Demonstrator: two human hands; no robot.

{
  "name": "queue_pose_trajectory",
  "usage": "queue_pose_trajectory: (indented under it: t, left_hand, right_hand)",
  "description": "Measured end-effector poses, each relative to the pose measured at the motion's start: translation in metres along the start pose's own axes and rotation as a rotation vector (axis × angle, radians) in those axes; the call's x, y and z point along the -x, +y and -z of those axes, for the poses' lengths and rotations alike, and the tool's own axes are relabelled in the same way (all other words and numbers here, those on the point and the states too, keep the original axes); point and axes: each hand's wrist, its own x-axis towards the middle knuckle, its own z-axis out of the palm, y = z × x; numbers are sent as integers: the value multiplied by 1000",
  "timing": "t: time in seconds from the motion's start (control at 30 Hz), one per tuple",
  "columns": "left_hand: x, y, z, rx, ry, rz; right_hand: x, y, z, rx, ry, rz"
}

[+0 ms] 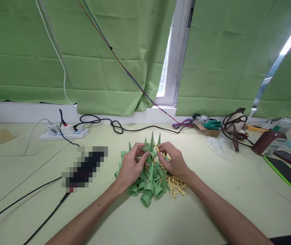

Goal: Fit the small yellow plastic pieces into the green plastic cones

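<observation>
A heap of green plastic cone spikes [148,182] lies on the pale green table [160,221], with small yellow plugs [176,185] scattered on its right side. My left hand [131,166] hovers over the heap, its fingers closed on one green cone [147,148] by the wide end. My right hand [173,160] is just beside it, fingertips pinched on a small yellow plug [157,148] held close to the cone.
A white power strip [64,132] with cables sits at the back left. A blurred dark object [84,168] lies left of the heap. At the right are a brown bag [234,127], a dark bottle [268,141], clear plastic [219,143] and a green-edged tablet [285,172].
</observation>
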Motion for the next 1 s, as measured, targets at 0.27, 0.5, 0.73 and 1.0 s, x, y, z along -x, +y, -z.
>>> queue_pose_trajectory:
  t: [0.27,0.5,0.73,1.0]
  left_hand:
    - [-1,-1,-1,56,96,-35]
    - [0,1,0,26,70,-35]
    - [1,-2,0,-7,10,-29]
    - [3,-1,-1,-71,-35,-53]
  right_hand:
    - [3,1,-2,-1,32,-50]
    - [5,2,-4,-26,77,-69]
    - [3,-1,-4,-48,94,-31]
    - [2,-2,-2,-43,76,3]
